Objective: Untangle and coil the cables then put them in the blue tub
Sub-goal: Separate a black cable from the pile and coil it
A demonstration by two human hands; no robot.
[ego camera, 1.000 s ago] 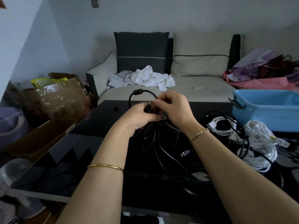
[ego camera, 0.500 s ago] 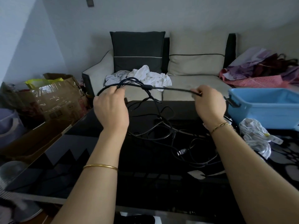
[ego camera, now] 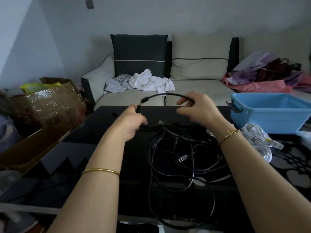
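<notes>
A: What is lying nearest the person on the table (ego camera: 134,195)?

B: A tangle of black cables (ego camera: 176,158) is sprawling from the near edge toward the middle, with one wide loop hanging over the near edge.

A: And what are the hands doing?

B: Both are hovering above the far half of the table, beyond the tangle. The left hand (ego camera: 131,121) is curling its fingers round the plug end of one black cable (ego camera: 168,95), which is arching up from it and across to the right hand (ego camera: 198,110).

A: How is the right hand holding it?

B: It is pinching the cable between thumb and forefinger, while the other fingers are hanging loosely bent below. The rest of that cable is trailing down into the tangle.

A: Where is the tub sitting?

B: The blue tub (ego camera: 269,120) is standing at the far right corner of the table, its open top facing up. A bundle of white cables (ego camera: 259,142) is lying along the right edge, just in front of it.

A: And further back?

B: A sofa (ego camera: 202,91) is standing past the far edge, with a white cloth (ego camera: 151,80) crumpled on its seat.
</notes>
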